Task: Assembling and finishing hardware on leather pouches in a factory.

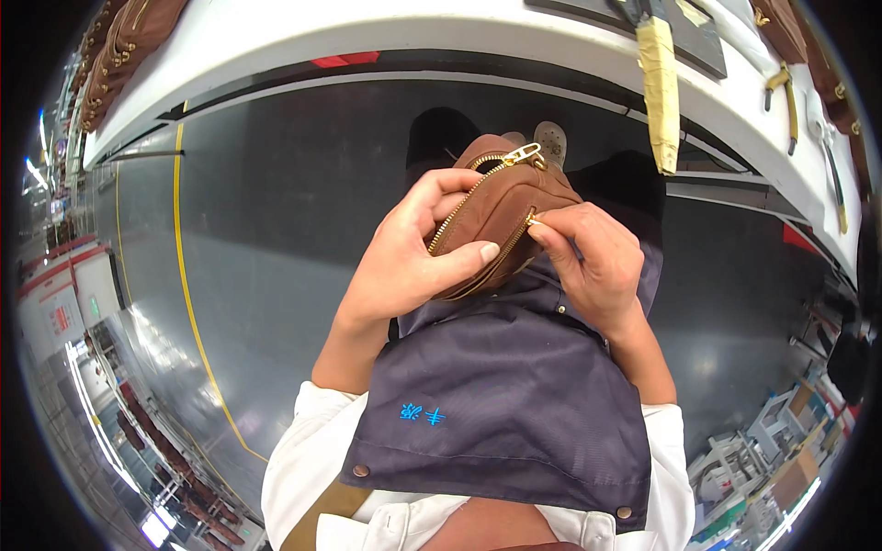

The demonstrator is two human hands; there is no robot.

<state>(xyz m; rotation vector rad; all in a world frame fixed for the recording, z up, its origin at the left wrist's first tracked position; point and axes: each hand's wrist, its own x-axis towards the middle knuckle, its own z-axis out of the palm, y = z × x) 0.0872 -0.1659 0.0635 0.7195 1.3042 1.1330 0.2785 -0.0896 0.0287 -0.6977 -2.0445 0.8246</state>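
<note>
A small brown leather bag [491,207] with brass zippers is held up over my lap. My left hand [409,243] grips its left side, thumb across the front and fingers behind the upper zipper's teeth. That zipper is partly undone, and its large gold pull [524,153] rests at the bag's far end. With thumb and forefinger, my right hand [593,257] pinches the small gold zipper pull [532,219] of a second zipper on the bag's front. Part of the bag's underside is hidden.
Beyond the bag stands a white table [395,46]. A yellow-taped handle [658,96] overhangs its edge at right. Brown bags [129,60] are piled at far left, with more at far right. A dark apron [496,404] covers my lap. Yellow lines [182,220] mark the grey floor.
</note>
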